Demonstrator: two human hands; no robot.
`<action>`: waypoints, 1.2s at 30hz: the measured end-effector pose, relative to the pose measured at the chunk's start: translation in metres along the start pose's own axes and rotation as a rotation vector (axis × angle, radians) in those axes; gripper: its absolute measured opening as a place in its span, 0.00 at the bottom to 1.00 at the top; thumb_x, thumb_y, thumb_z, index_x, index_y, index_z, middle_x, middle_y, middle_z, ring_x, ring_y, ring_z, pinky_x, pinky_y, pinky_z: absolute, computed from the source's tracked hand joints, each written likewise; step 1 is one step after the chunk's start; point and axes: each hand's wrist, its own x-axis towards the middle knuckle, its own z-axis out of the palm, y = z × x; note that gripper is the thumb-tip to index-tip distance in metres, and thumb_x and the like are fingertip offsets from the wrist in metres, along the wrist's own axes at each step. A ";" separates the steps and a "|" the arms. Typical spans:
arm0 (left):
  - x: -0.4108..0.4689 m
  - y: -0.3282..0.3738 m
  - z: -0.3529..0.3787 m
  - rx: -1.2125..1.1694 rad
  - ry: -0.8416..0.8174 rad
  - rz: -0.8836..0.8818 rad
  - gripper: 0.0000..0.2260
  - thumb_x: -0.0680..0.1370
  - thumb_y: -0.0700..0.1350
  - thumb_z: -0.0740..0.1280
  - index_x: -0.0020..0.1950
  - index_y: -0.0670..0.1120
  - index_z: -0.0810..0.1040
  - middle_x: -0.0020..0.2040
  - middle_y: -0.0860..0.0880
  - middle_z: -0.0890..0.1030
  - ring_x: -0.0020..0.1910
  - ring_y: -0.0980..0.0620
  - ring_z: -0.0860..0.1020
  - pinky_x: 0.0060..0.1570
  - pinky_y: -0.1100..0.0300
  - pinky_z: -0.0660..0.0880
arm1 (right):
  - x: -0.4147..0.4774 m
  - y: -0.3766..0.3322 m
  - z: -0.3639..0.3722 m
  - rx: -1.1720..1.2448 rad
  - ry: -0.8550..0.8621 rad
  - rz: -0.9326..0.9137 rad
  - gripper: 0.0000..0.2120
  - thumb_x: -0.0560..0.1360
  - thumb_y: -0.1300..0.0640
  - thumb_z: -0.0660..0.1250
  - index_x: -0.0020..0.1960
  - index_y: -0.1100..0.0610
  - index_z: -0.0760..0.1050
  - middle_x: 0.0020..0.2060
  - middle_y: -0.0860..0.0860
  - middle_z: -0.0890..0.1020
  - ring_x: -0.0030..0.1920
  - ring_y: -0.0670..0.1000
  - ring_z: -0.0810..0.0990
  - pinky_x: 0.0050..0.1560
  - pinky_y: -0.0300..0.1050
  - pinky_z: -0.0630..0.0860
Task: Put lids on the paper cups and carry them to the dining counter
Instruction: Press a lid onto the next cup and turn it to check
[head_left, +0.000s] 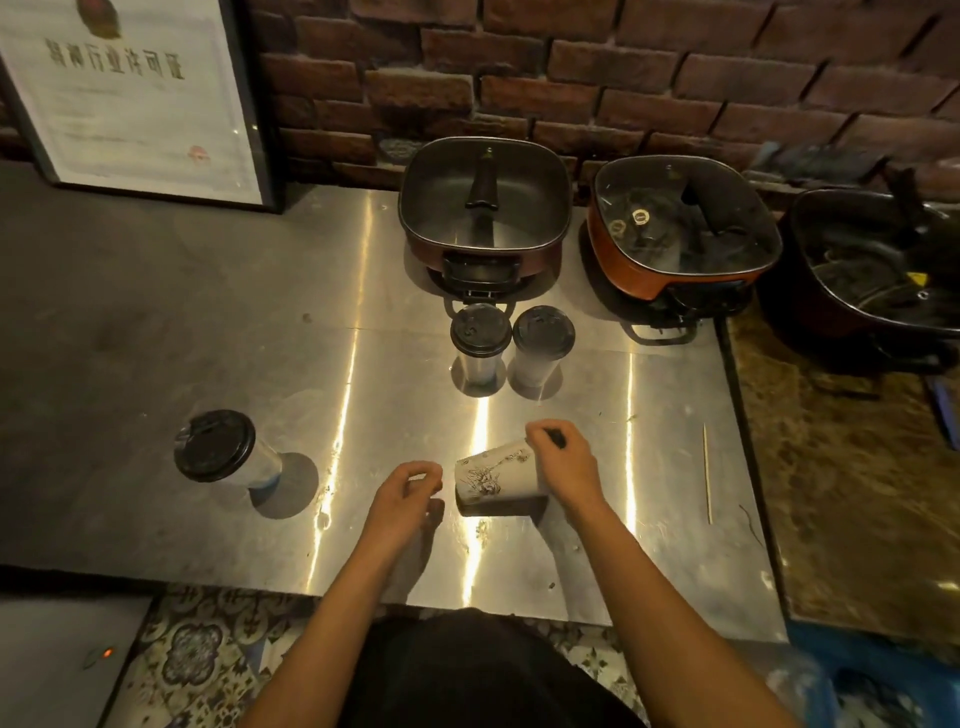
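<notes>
Three lidded cups (480, 338) (543, 340) (223, 449) standing on tabletop (208, 312); fourth cup (496, 480) tilted near front edge, lid apparently going on, none carried yet. Right hand (563, 467) clamped over cup top, grip pinching something dark at rim; left hand (408, 491) just beside, fingers loosely curled, holding nothing.

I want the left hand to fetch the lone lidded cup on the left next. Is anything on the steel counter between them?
Nothing visible: only bare steel counter lies between the left hand and the black-lidded paper cup. The right hand holds the printed paper cup on the other side.
</notes>
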 end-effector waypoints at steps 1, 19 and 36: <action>0.001 0.001 -0.003 0.051 -0.018 0.011 0.05 0.82 0.53 0.66 0.56 0.55 0.79 0.56 0.47 0.83 0.51 0.48 0.82 0.41 0.63 0.81 | -0.004 0.003 -0.003 0.089 0.010 0.048 0.08 0.80 0.50 0.69 0.57 0.52 0.79 0.53 0.51 0.84 0.47 0.46 0.83 0.37 0.34 0.75; 0.009 0.034 -0.058 -0.075 -0.295 0.008 0.18 0.69 0.54 0.78 0.58 0.55 0.85 0.55 0.44 0.87 0.51 0.43 0.87 0.44 0.56 0.84 | -0.042 -0.010 0.029 0.327 -0.055 0.014 0.13 0.75 0.42 0.70 0.59 0.43 0.79 0.55 0.49 0.83 0.55 0.52 0.84 0.51 0.51 0.84; 0.014 0.058 -0.088 -0.066 -0.340 -0.016 0.22 0.71 0.51 0.76 0.63 0.49 0.81 0.57 0.40 0.84 0.50 0.37 0.87 0.46 0.48 0.86 | -0.050 -0.031 0.055 0.316 -0.020 -0.067 0.18 0.70 0.38 0.70 0.59 0.38 0.78 0.56 0.46 0.81 0.55 0.50 0.83 0.40 0.37 0.79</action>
